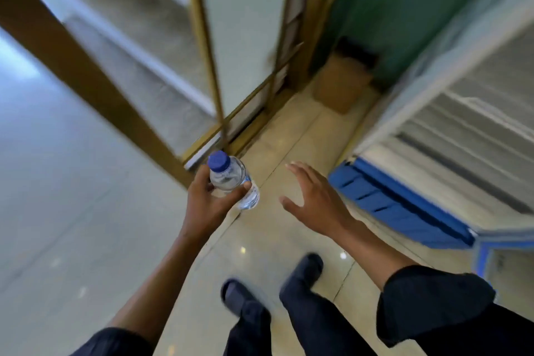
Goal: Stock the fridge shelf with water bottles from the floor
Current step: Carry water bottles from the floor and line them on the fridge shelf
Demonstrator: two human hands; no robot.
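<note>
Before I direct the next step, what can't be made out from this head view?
- Fridge: motion blur smears its shelves; stock is unreadable, and the right edge cuts it off.
- Water bottle: left hand covers its middle; label blurred.
- Cardboard box: blurred, contents unseen.
- Floor bottles: none visible.

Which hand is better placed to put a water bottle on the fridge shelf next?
The left hand, probably: it already grips the water bottle. The right hand is nearer the fridge on the right, but its fingers are spread and hold nothing.

head-worn view, looking down, tilted
</note>
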